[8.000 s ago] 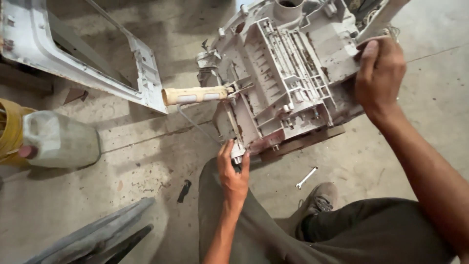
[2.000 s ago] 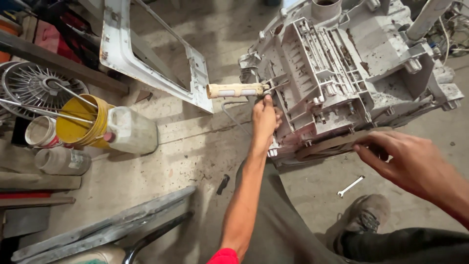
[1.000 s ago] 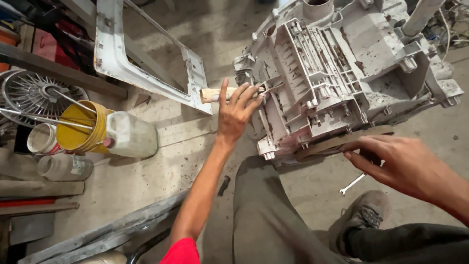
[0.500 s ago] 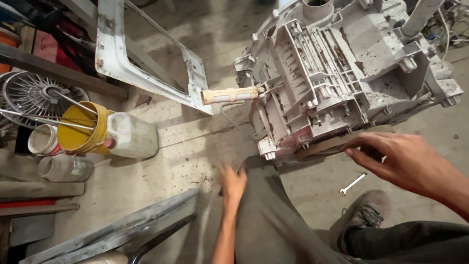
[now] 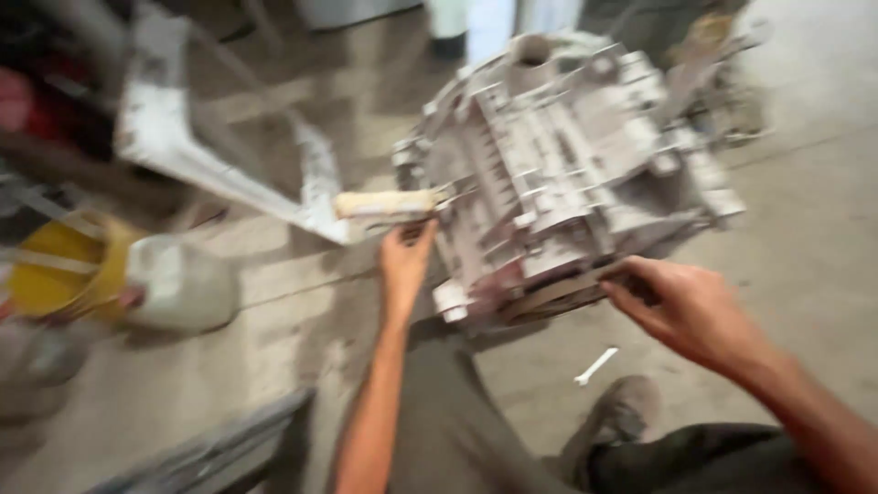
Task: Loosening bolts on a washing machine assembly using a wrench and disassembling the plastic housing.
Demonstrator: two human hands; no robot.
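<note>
Pretty blurry shot, but here's the count: one big grey ribbed plastic housing on the concrete floor, one wooden tool handle sticking out of its side, one small wrench, one white frame panel, one yellow bucket and one whitish plastic jug. Can't make out what's inside the bucket or the jug, too smeared. The left hand is raised with its fingertips right under the wooden handle, loosely curled; whether they actually touch it, I can't tell. The right hand has its fingers closed in a narrow pinch on the housing's lower edge, where a brownish strip runs along the bottom. The wrench lies on the floor just below and left of those right fingers, well apart from them.
</note>
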